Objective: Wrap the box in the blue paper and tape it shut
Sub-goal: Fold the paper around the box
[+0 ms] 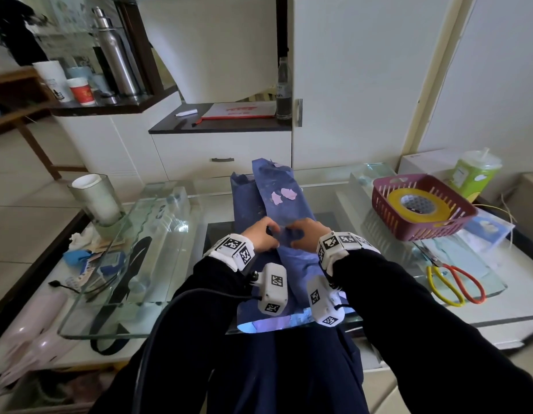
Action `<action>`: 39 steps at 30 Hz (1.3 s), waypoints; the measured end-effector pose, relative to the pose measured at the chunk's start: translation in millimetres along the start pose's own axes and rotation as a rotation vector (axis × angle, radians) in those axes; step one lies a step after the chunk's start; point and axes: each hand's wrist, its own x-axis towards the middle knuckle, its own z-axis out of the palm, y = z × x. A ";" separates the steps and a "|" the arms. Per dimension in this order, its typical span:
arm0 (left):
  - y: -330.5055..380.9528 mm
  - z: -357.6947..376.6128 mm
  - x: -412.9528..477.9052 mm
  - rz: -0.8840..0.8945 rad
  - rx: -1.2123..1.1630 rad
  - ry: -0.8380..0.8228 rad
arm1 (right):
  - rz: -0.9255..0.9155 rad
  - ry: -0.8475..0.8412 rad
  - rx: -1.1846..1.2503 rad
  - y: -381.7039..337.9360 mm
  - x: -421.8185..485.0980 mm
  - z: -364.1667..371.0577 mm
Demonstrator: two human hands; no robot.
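The blue paper (277,201) lies as a long strip down the middle of the glass table, folded up over something long; the box itself is hidden under it. Pale torn patches show on the far part of the paper. My left hand (260,234) and my right hand (304,234) sit close together on top of the fold, fingers curled and pinching the paper's edges at the seam. A roll of yellow tape (417,203) lies in a purple basket (420,225) at the right.
Orange-and-yellow scissors (455,283) lie on the table at the right front. A glass tray (133,258) with a cup and clutter fills the left side. A green container (473,174) stands behind the basket. White cabinets rise behind the table.
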 end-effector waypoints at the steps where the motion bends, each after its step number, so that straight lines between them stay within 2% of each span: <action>1: 1.6 2.3 2.0 0.010 0.010 0.003 | -0.003 0.000 -0.003 2.7 -1.2 -0.7; 7: 17.0 12.7 12.0 0.038 0.142 0.056 | -0.002 0.023 -0.076 24.5 -1.9 -12.5; 13: 26.8 37.4 23.8 0.040 0.178 0.013 | 0.031 -0.030 -0.127 57.7 -5.5 -7.1; 22: 38.3 70.9 38.0 0.036 0.309 -0.027 | 0.121 -0.032 -0.052 95.6 -2.0 8.0; 30: 63.4 77.5 59.8 0.068 0.260 -0.033 | 0.167 -0.057 -0.042 120.2 11.7 -13.5; 34: 68.0 78.8 67.7 0.028 0.166 -0.078 | 0.164 -0.066 -0.024 129.6 13.6 -13.0; 39: 67.6 68.5 77.2 0.047 0.177 0.019 | 0.159 -0.012 0.020 130.8 17.8 -14.1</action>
